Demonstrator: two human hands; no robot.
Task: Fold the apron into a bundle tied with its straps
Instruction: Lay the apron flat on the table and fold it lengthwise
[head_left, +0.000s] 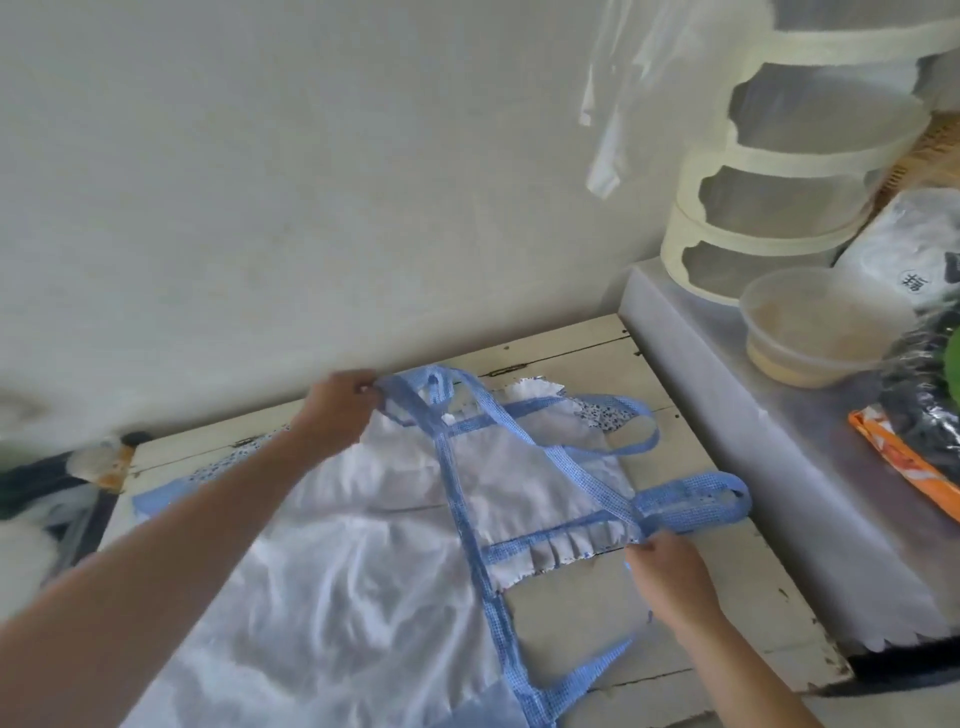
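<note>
The white apron (363, 545) is lying flat on the wooden table (675, 639), reaching its far edge. The left hand (337, 410) is pinching the blue straps (519, 452) there. The right hand (670, 577) is pinching a strap near the right edge.

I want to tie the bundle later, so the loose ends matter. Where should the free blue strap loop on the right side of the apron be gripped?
Probably at the far bend of the blue strap loop, coming from the right. It lies flat on the wooden table, clear of the white apron and beyond the right hand.
</note>
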